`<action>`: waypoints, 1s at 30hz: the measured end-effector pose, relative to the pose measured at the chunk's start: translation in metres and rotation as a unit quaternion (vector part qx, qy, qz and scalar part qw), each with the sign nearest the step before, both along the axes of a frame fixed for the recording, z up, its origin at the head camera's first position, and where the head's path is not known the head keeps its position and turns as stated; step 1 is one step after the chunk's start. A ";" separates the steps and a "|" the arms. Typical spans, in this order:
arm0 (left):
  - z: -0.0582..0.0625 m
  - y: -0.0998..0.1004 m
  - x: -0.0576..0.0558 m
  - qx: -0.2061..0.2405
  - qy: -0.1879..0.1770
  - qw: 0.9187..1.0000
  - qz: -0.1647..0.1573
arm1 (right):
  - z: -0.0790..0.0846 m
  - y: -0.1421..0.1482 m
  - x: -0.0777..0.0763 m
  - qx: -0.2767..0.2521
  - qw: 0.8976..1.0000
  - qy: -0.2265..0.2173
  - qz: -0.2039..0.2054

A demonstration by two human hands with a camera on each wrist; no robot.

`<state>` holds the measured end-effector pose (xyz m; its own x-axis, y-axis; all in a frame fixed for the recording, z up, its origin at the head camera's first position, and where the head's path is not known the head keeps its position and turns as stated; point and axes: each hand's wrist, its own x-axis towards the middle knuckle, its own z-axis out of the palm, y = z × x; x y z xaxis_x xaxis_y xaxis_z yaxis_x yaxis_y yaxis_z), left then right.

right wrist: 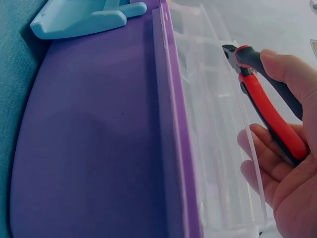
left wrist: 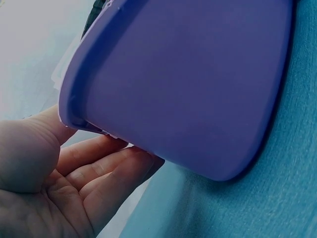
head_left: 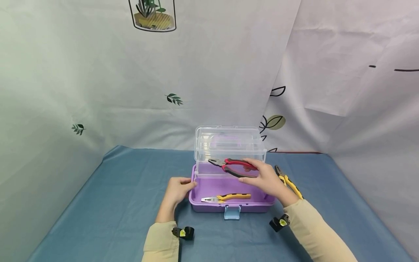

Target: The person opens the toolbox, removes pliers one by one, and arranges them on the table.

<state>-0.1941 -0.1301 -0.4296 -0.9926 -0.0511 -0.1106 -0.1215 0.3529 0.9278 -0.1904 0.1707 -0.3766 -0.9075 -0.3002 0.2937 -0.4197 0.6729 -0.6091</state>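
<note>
My left hand [head_left: 178, 189] grips the left side of a purple toolbox [head_left: 209, 208], thumb at its rim. In the left wrist view its fingers lie against the box's end wall [left wrist: 188, 84] near the back corner. Above the box, my right hand [head_left: 266, 178] holds red-and-black combination pliers [head_left: 225, 167] by the handles, which are spread apart. Their metal nose points left. The right wrist view shows the thumb on the dark handle and the red handle [right wrist: 270, 109] against the palm. Yellow-handled pliers [head_left: 234, 196] lie inside the box along the front wall.
The clear lid [head_left: 229, 145] stands raised at the back of the box. A light blue latch [head_left: 232, 213] hangs down in front. Another pair of yellow-and-black pliers [head_left: 293, 185] lies right of the box, beside my right wrist. Blue cloth [head_left: 131, 203] covers the table.
</note>
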 end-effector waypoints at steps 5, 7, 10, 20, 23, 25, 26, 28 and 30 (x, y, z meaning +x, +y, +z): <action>0.000 0.001 0.000 -0.001 0.000 1.000 0.001 | -0.002 0.003 0.003 -0.016 1.000 0.015 -0.003; 0.000 0.001 0.000 0.000 0.000 1.000 0.001 | -0.003 0.004 0.005 -0.018 1.000 0.021 -0.004; 0.000 0.001 0.000 0.001 -0.001 1.000 0.000 | -0.004 0.006 0.007 -0.012 0.999 0.033 -0.008; -0.001 0.000 -0.001 0.004 0.002 1.000 0.001 | -0.009 0.010 0.013 -0.014 0.998 0.056 -0.019; -0.002 0.000 -0.001 0.005 0.001 1.000 0.002 | -0.011 0.012 0.015 -0.009 0.998 0.062 -0.026; -0.003 0.000 -0.001 0.006 0.001 1.000 0.003 | -0.013 0.013 0.016 -0.009 0.998 0.063 -0.030; -0.003 0.001 -0.001 0.005 0.002 1.000 0.003 | -0.013 0.013 0.017 -0.008 0.997 0.064 -0.034; -0.003 0.001 -0.001 0.006 0.003 1.000 0.004 | -0.014 0.014 0.018 -0.007 0.997 0.065 -0.043; -0.003 0.001 -0.001 0.008 0.004 1.000 0.004 | -0.015 0.015 0.020 -0.007 0.996 0.067 -0.053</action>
